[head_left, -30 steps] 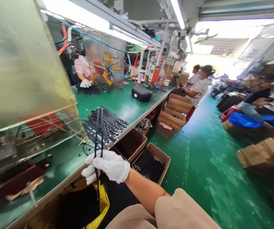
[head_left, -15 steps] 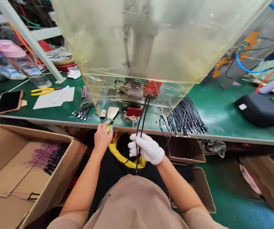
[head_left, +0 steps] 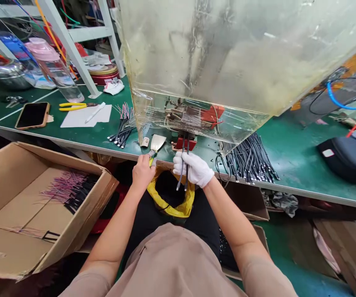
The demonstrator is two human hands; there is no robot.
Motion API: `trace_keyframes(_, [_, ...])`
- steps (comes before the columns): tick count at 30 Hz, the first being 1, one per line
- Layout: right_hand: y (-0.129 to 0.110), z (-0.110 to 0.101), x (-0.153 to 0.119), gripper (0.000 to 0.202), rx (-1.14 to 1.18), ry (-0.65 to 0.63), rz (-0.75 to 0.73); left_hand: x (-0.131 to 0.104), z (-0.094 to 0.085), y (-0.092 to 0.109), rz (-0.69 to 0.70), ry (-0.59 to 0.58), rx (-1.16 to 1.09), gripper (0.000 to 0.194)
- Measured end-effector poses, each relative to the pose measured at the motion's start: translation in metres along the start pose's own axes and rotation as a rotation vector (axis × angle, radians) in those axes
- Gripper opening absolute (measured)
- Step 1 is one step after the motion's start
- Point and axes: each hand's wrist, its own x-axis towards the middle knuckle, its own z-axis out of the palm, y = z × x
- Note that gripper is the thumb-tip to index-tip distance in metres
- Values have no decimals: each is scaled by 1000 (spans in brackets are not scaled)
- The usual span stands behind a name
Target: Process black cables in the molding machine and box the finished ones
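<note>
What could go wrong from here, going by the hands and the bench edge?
The gloved right hand is close to the red block; fingertips could get pinched if anything there moves.
The two black strips hang over the open yellow bag; a slack grip might drop them in.
The pile of black strips reaches the bench edge; a passing forearm might sweep some off.

Green bench [head_left: 292,144]: phone [head_left: 33,115], pliers [head_left: 72,107], black cables [head_left: 249,159], seemingly keys [head_left: 13,100].
</note>
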Motion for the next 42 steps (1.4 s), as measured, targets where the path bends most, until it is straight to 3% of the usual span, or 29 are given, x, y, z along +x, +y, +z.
trace_keyframes(7, [-22,0,37,8,16,174,17,-1,-2,1,-11,-13,-14,29])
trace_keyframes(25, [-32,6,51,18,139,287,57,-2,1,0,-15,-12,-29,26])
trace_keyframes(32, [-35,9,51,22,150,313,75,3,-8,3,-16,-38,-24,29])
trace_keyframes(36, [-29,3,45,16,36,268,36,21,-12,11,-45,-4,-17,32])
trace_keyframes(39, [-24,-4,26,13,-89,255,-20,38,-12,18,-16,1,6,38])
trace_keyframes(42, [-31,-20,-7,33,-228,230,-45,42,-14,18,33,21,18,38])
